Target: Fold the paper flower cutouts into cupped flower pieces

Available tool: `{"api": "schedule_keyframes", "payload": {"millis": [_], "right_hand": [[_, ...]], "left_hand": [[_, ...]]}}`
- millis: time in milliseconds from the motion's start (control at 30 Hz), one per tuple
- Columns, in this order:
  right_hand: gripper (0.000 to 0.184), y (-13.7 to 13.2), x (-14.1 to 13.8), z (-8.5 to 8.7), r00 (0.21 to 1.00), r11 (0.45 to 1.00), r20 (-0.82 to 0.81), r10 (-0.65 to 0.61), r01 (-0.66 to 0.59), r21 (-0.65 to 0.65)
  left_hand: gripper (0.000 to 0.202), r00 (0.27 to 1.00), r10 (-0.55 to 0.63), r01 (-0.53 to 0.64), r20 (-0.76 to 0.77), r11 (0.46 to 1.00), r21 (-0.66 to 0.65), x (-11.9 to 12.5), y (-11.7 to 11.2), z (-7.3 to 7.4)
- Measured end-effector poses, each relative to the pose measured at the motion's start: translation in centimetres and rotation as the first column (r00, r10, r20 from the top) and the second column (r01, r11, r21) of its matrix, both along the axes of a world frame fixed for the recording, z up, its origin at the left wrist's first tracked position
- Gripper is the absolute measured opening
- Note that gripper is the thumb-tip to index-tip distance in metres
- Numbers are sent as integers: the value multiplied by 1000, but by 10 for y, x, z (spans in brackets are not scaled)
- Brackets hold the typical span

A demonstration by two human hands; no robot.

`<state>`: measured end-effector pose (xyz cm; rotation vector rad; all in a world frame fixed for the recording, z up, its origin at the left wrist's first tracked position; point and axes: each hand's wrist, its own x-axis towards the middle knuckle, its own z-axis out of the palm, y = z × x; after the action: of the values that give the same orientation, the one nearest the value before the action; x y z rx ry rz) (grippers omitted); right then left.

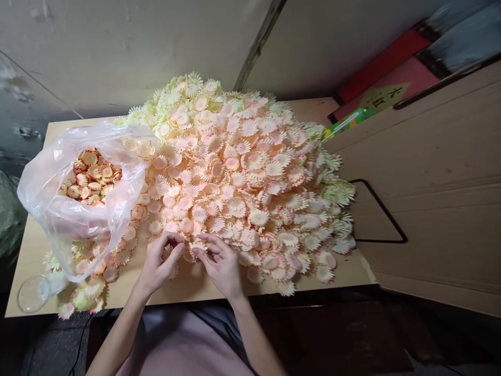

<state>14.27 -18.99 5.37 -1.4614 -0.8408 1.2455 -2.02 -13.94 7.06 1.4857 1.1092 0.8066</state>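
A large heap of pale pink and cream flower-shaped pieces point(235, 177) with scalloped edges covers the table in front of me. At the near edge of the heap, my right hand point(222, 265) pinches one flower-shaped piece point(199, 245) between thumb and fingers. Just left of it, my left hand point(161, 263) is closed, thumb against curled fingers. Whatever its fingertips may hold is too small to make out. The two hands are a short way apart, above the table's near side.
A translucent plastic bag point(50, 183) stands open at left, holding smaller red-edged yellowish pieces point(94, 175). A clear cup point(33, 294) lies near the front left corner of the wooden table point(133, 292). Cardboard point(426, 193) with a black metal bar point(385, 209) borders the right side.
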Motion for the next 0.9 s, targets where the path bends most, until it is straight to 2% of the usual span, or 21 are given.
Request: {"api": "schedule_keyframes", "payload": {"millis": [100,267,400,567,700,800,900], "right_hand": [[31,-1,-4,0,998,999,64,9,-12,51],[32,1,-8,-3,996,990,26,81,-84,115],[28,1,-7,-5,996,987,58,67,-75,141],[28,-1,-3,-7,984,968,123,127,-150,203],[30,0,-4,-7,967,959,213,138,-184,217],[27,0,-9,-4,986,971,166,26,-64,231],[30,-1,-12,0,995,959,75,-72,48,278]], "left_hand": [[13,999,-34,34,-16,999,23,1,0,0],[15,992,-126,127,-24,990,65,3,1,0],[17,990,-138,136,19,989,51,1,4,3],[13,965,-263,264,-26,964,42,-2,7,9],[14,983,-178,181,-39,980,84,-2,5,11],[14,996,-90,90,-10,992,83,1,-1,12],[14,998,22,-22,67,1000,3,-2,-5,11]]}}
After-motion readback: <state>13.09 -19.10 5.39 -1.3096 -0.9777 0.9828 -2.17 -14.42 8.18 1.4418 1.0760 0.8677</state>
